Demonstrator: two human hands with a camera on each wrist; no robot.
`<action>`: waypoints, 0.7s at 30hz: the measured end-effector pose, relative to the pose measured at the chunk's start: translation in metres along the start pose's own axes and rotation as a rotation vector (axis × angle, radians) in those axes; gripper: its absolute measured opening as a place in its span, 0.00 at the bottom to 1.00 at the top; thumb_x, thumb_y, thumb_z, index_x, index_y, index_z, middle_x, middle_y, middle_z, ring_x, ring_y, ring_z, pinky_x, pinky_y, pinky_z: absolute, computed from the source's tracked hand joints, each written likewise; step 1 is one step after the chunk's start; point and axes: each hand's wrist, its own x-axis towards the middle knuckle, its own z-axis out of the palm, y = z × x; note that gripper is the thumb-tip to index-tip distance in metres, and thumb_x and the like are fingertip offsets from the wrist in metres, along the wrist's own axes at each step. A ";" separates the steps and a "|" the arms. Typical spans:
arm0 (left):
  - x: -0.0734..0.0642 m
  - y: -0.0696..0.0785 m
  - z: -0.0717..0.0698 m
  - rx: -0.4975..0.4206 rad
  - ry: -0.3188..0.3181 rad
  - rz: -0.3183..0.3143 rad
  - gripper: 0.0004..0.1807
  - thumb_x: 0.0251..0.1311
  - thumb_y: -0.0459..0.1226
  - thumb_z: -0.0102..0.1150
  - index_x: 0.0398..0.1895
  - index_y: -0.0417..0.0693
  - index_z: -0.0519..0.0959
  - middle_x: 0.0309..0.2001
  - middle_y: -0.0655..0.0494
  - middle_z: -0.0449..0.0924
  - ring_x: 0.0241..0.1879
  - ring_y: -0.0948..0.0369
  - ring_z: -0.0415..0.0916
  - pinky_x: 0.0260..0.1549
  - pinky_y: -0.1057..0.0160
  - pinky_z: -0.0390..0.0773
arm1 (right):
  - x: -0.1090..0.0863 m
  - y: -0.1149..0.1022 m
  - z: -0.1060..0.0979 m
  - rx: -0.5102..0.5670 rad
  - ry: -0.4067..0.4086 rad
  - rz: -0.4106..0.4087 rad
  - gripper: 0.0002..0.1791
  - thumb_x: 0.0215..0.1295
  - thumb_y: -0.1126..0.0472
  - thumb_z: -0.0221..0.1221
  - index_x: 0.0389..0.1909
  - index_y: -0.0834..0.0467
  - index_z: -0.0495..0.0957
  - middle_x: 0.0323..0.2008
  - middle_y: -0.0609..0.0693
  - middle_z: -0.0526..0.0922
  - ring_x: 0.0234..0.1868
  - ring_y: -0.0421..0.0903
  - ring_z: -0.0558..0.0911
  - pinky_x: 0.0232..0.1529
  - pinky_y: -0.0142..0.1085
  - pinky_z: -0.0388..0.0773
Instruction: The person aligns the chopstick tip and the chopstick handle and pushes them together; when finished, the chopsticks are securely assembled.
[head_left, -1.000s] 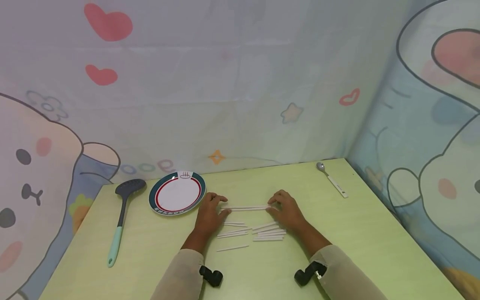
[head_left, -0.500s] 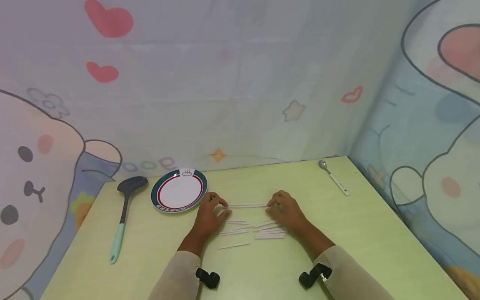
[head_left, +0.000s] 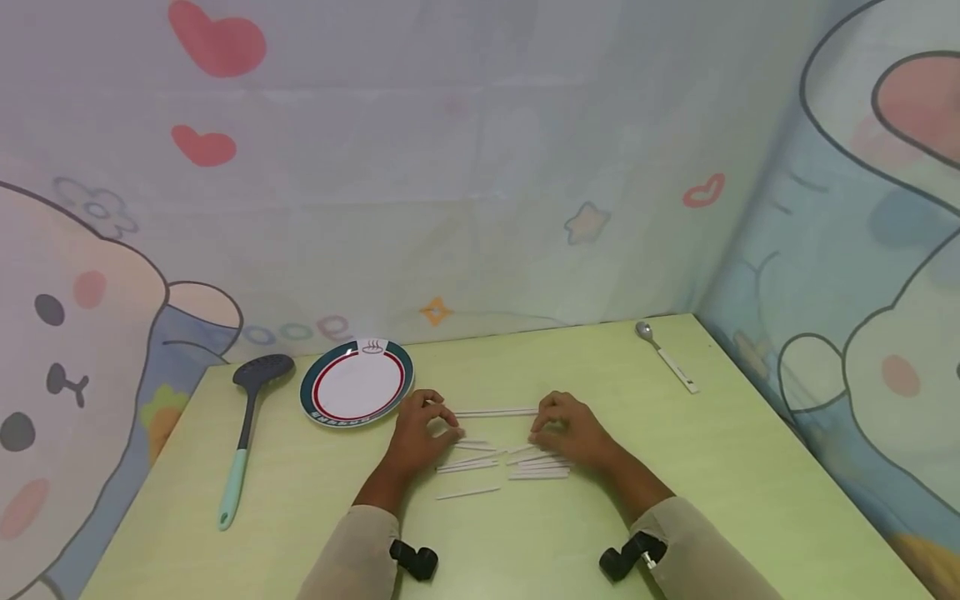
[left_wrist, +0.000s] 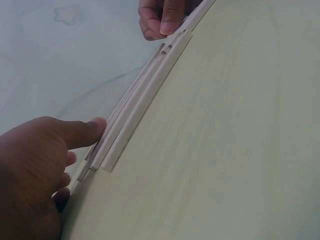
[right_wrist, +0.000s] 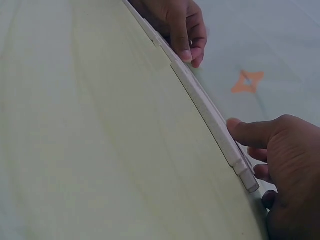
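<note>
Thin white sticks [head_left: 495, 412] lie in a long double line between my two hands. My left hand [head_left: 416, 429] is at the line's left end, its thumb and index finger bent towards each other beside several short sticks [head_left: 467, 467]. The right hand [head_left: 573, 429] mirrors it, fingertips just above another group of short sticks [head_left: 540, 476]. In the left wrist view the left thumb meets or overlaps the sticks [left_wrist: 130, 120]. The right thumb is close against the sticks [right_wrist: 207, 112] in the right wrist view. I see nothing held between either hand's fingers.
A plate [head_left: 358, 385] with a dark green rim stands behind my left hand. Farther left lies a slotted turner [head_left: 243, 425] with a mint handle. A small spoon [head_left: 666, 357] rests at the back right. One stick [head_left: 468, 493] lies alone nearer me. A printed curtain [head_left: 487, 167] closes the back.
Both hands have come slightly towards me, off the ends of the long double line and nearer the short sticks. The left thumb and index finger have drawn closer together.
</note>
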 end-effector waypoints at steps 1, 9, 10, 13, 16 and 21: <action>0.000 0.000 0.000 -0.002 0.002 0.000 0.08 0.59 0.34 0.80 0.30 0.51 0.87 0.57 0.43 0.77 0.62 0.42 0.70 0.64 0.39 0.68 | 0.000 0.000 0.000 -0.005 0.012 -0.011 0.03 0.67 0.61 0.75 0.35 0.50 0.90 0.45 0.47 0.83 0.54 0.47 0.79 0.58 0.46 0.78; 0.001 0.001 0.002 0.001 0.005 -0.020 0.05 0.62 0.35 0.77 0.31 0.48 0.88 0.55 0.43 0.77 0.65 0.39 0.68 0.67 0.36 0.69 | -0.001 0.000 -0.001 -0.013 0.041 -0.021 0.03 0.67 0.63 0.75 0.35 0.54 0.90 0.43 0.49 0.84 0.52 0.49 0.80 0.55 0.44 0.79; 0.001 0.001 0.002 0.004 0.000 -0.021 0.05 0.62 0.36 0.78 0.31 0.49 0.88 0.56 0.44 0.77 0.65 0.39 0.67 0.67 0.35 0.69 | -0.001 -0.001 -0.001 -0.010 0.026 -0.009 0.03 0.67 0.62 0.75 0.35 0.54 0.91 0.44 0.48 0.84 0.52 0.49 0.80 0.56 0.44 0.79; 0.001 0.001 0.001 0.012 -0.017 -0.019 0.06 0.59 0.36 0.80 0.29 0.51 0.89 0.58 0.44 0.78 0.67 0.38 0.66 0.68 0.33 0.68 | -0.001 -0.002 -0.002 -0.010 -0.011 0.013 0.03 0.65 0.61 0.77 0.36 0.52 0.92 0.45 0.48 0.83 0.54 0.48 0.78 0.58 0.45 0.78; 0.002 0.000 0.001 0.026 -0.028 -0.016 0.06 0.57 0.36 0.81 0.27 0.51 0.91 0.59 0.45 0.78 0.69 0.36 0.64 0.69 0.32 0.67 | -0.001 -0.002 -0.002 -0.033 -0.025 -0.002 0.03 0.63 0.62 0.78 0.36 0.51 0.93 0.46 0.48 0.82 0.54 0.47 0.78 0.58 0.45 0.78; 0.002 0.001 0.000 0.025 -0.045 -0.041 0.06 0.60 0.34 0.79 0.27 0.48 0.90 0.62 0.45 0.78 0.72 0.36 0.61 0.72 0.33 0.64 | 0.001 0.000 -0.001 -0.040 -0.026 -0.015 0.04 0.66 0.63 0.76 0.36 0.49 0.93 0.46 0.46 0.83 0.54 0.46 0.78 0.58 0.45 0.78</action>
